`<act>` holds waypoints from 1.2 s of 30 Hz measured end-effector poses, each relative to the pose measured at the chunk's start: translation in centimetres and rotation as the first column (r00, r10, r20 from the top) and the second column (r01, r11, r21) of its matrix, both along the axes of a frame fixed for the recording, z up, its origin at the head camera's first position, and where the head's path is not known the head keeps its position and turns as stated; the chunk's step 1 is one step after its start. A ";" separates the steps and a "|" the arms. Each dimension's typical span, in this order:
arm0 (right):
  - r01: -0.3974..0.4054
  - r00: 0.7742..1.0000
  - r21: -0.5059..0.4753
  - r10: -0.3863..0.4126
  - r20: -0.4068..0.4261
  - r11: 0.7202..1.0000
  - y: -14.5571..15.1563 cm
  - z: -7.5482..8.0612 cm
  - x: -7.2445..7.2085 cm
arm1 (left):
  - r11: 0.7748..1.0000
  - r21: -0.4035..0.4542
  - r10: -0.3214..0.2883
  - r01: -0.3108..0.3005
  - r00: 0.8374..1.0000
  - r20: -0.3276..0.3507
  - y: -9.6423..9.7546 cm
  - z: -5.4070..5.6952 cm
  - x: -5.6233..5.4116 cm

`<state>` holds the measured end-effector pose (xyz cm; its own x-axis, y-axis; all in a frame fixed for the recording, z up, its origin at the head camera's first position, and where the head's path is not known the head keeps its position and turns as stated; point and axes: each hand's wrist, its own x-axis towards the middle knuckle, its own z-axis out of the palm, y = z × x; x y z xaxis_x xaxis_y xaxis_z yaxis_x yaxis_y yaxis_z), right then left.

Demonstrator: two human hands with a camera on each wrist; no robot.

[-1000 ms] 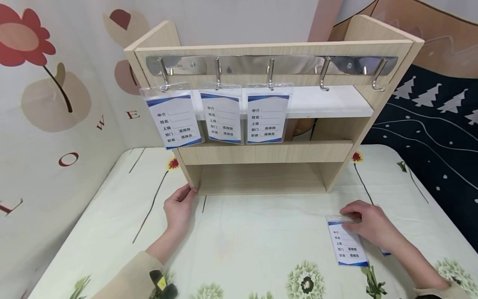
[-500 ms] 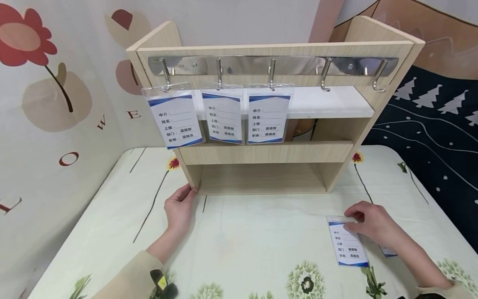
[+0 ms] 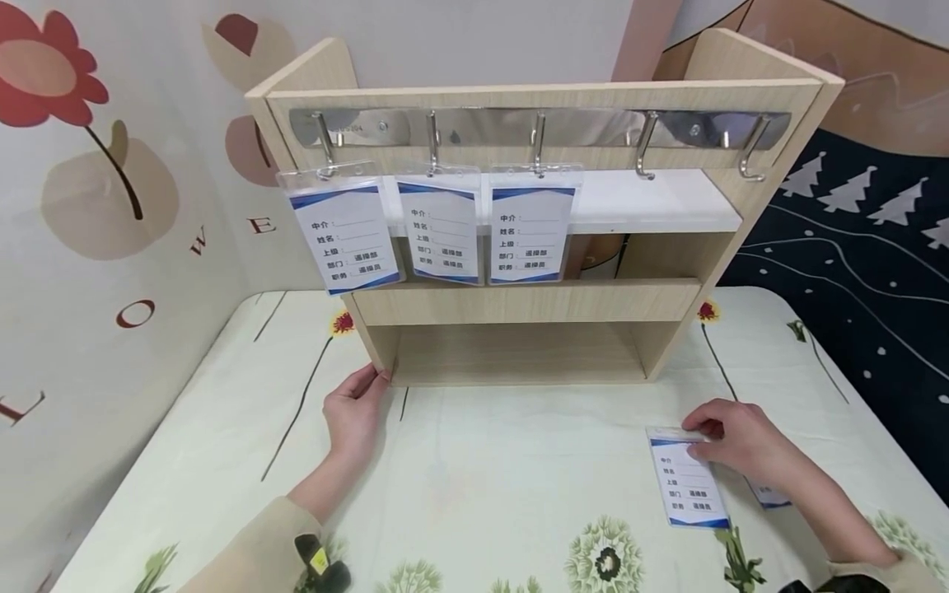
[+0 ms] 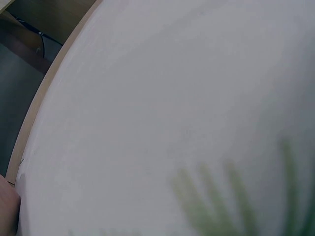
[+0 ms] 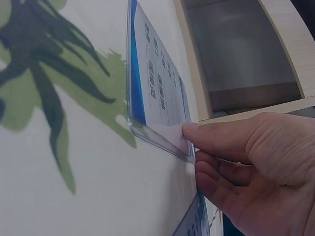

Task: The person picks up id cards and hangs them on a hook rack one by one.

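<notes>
At the right of the table, my right hand [image 3: 749,445] pinches the upper right edge of a clear-sleeved ID badge [image 3: 685,486]. In the right wrist view the thumb [image 5: 211,135] lies on the badge's face, with the other fingers curled at its edge. A second badge [image 3: 767,494] lies partly hidden under that wrist. My left hand [image 3: 356,416] grips the lower left front corner of a light wooden shelf [image 3: 519,305]. The left wrist view catches only a bit of that hand [image 4: 7,209]. Three similar badges [image 3: 534,235] hang from the shelf's left hooks.
A shiny metal hook rail [image 3: 482,128] runs across the shelf's top front. Its two right hooks [image 3: 645,148] carry nothing. A flowered cloth [image 3: 504,461] covers the table, and printed curtains [image 3: 133,288] stand behind and at the sides.
My right hand has shifted slightly right along the badge, and more of the second badge shows beside the wrist. My left hand keeps its place at the shelf corner.
</notes>
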<state>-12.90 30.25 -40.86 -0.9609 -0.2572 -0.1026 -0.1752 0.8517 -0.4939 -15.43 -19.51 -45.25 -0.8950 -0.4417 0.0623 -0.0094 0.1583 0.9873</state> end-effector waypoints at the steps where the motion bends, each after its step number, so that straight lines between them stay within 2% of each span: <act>1: -0.002 1.000 0.001 0.002 -0.001 1.000 0.0 0.0 0.0 | 1.000 -0.001 -0.003 0.003 1.000 0.000 0.0 0.0 0.0; 23: -0.016 1.000 0.003 0.016 0.016 1.000 -0.1 -0.1 -0.5 | 1.000 -0.009 0.005 -0.005 1.000 0.010 -0.1 0.0 -0.1; 36: -0.007 0.999 -0.016 0.007 0.051 1.000 -0.5 -0.1 0.0 | 1.000 -0.010 0.004 -0.004 1.000 0.014 0.0 0.0 -0.1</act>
<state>-12.93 29.76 -40.99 -0.9526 -0.2658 -0.1478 -0.1551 0.8426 -0.5158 -15.49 -19.55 -45.24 -0.8940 -0.4448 0.0541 -0.0241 0.1683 0.9854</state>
